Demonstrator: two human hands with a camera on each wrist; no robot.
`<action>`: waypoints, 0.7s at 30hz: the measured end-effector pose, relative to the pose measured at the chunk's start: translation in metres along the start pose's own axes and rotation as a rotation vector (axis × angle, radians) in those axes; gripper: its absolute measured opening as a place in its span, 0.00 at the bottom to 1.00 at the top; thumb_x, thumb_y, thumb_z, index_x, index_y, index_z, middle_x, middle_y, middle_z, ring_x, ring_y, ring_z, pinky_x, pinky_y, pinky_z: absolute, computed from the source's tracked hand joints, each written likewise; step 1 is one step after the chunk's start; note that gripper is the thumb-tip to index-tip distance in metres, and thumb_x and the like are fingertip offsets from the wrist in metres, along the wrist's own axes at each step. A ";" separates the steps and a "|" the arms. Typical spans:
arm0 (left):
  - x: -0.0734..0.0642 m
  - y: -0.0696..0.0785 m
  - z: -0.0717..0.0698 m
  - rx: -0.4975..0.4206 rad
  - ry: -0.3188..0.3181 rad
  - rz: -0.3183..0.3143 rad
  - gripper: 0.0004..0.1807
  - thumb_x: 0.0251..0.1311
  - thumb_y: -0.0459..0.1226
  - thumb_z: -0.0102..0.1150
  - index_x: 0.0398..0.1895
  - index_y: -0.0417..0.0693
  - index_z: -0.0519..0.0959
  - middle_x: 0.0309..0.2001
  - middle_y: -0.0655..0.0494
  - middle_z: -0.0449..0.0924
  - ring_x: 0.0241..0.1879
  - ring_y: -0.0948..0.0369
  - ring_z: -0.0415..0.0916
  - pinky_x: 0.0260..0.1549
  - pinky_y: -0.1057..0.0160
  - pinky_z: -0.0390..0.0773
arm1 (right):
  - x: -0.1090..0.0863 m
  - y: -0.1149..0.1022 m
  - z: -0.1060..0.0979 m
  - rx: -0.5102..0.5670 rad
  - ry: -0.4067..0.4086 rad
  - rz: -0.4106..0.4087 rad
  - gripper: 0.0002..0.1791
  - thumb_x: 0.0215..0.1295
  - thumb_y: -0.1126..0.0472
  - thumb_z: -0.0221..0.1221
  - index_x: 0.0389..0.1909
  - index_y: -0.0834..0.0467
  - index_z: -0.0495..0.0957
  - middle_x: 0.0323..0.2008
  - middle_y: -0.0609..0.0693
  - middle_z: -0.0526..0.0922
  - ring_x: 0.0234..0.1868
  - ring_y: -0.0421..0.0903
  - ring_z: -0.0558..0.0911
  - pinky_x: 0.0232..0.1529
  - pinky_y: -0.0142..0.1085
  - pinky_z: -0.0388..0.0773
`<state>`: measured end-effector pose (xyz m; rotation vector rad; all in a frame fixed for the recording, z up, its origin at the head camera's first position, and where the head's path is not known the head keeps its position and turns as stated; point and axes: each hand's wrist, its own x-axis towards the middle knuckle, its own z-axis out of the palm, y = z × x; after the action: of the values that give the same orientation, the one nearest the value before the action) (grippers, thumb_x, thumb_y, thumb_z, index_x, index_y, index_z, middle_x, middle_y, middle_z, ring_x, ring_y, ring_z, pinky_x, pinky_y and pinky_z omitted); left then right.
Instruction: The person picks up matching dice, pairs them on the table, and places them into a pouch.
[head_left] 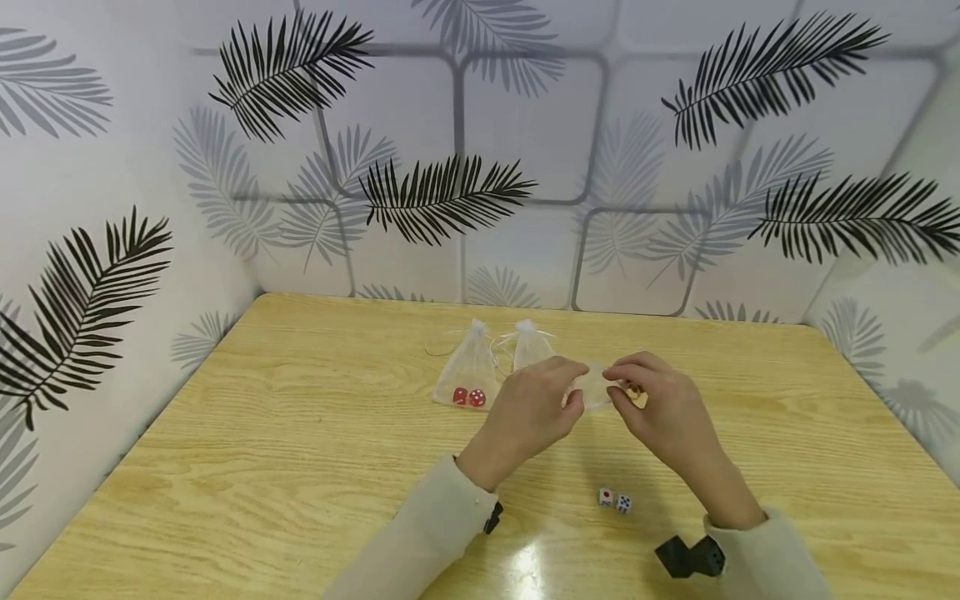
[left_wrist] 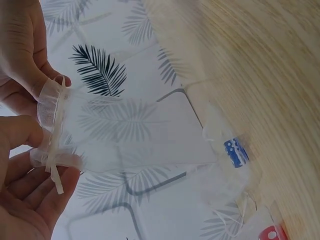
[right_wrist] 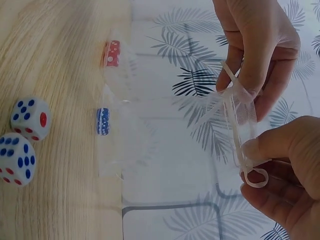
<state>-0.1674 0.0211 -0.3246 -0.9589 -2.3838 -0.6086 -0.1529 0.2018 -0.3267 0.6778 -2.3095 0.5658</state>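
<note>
Both hands hold a sheer white drawstring pouch above the table. My left hand pinches one side of its gathered mouth between thumb and fingers. The opposite side is pinched by my right hand. In the left wrist view the pouch hangs flat, with no contents visible, and a cream ribbon runs through its top. Two white dice with red and blue dots lie on the table, nearer to me. Behind the hands are two tied pouches, one with red dice, the other with blue dice.
A light wood-grain table carries everything. Patterned wall covering with leaf prints rises behind its back edge and along the sides. Thin ribbon ends spread from the tied pouches.
</note>
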 end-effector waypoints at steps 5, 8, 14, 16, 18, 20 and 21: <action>0.000 -0.004 -0.001 0.033 0.035 -0.060 0.11 0.56 0.31 0.60 0.42 0.44 0.83 0.41 0.54 0.84 0.35 0.62 0.82 0.28 0.70 0.79 | 0.002 -0.006 -0.005 0.009 -0.061 0.030 0.13 0.45 0.80 0.65 0.34 0.67 0.82 0.35 0.55 0.81 0.26 0.45 0.81 0.27 0.36 0.81; 0.000 -0.007 -0.001 -0.005 0.077 -0.075 0.07 0.57 0.31 0.60 0.37 0.44 0.85 0.37 0.54 0.84 0.30 0.62 0.82 0.27 0.71 0.78 | 0.003 -0.012 -0.009 0.023 -0.068 0.051 0.14 0.44 0.81 0.64 0.34 0.68 0.82 0.35 0.56 0.81 0.25 0.44 0.81 0.26 0.35 0.81; 0.001 -0.006 0.001 -0.085 0.134 -0.013 0.08 0.61 0.38 0.58 0.34 0.44 0.85 0.36 0.54 0.84 0.32 0.62 0.82 0.30 0.69 0.80 | 0.005 -0.021 -0.012 0.047 -0.037 0.030 0.14 0.44 0.80 0.65 0.34 0.68 0.82 0.36 0.55 0.80 0.26 0.43 0.81 0.27 0.35 0.81; 0.002 -0.004 0.001 -0.062 0.149 -0.019 0.09 0.62 0.39 0.59 0.33 0.44 0.85 0.35 0.54 0.85 0.32 0.62 0.82 0.30 0.69 0.80 | 0.005 -0.022 -0.011 0.056 -0.031 0.032 0.14 0.44 0.80 0.65 0.34 0.68 0.82 0.36 0.55 0.80 0.26 0.43 0.81 0.27 0.34 0.81; 0.002 -0.003 0.001 -0.045 0.154 -0.036 0.08 0.61 0.38 0.60 0.32 0.45 0.85 0.34 0.54 0.85 0.30 0.63 0.82 0.28 0.70 0.80 | 0.005 -0.021 -0.010 0.075 -0.028 0.040 0.14 0.44 0.81 0.65 0.34 0.68 0.82 0.36 0.55 0.80 0.26 0.44 0.81 0.27 0.34 0.81; 0.001 -0.003 0.001 -0.040 0.151 -0.054 0.06 0.59 0.36 0.61 0.30 0.44 0.85 0.33 0.55 0.85 0.27 0.64 0.81 0.25 0.71 0.78 | 0.005 -0.020 -0.009 0.095 -0.026 0.045 0.14 0.44 0.81 0.65 0.35 0.68 0.82 0.36 0.55 0.81 0.27 0.44 0.81 0.27 0.33 0.81; 0.001 -0.002 0.001 -0.035 0.141 -0.058 0.05 0.59 0.35 0.61 0.31 0.45 0.85 0.32 0.55 0.85 0.26 0.64 0.81 0.24 0.71 0.78 | 0.005 -0.020 -0.009 0.105 -0.024 0.046 0.14 0.44 0.81 0.65 0.35 0.68 0.82 0.36 0.55 0.81 0.27 0.44 0.81 0.27 0.33 0.81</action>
<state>-0.1700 0.0206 -0.3255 -0.8353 -2.2887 -0.7181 -0.1397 0.1897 -0.3132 0.6862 -2.3360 0.7083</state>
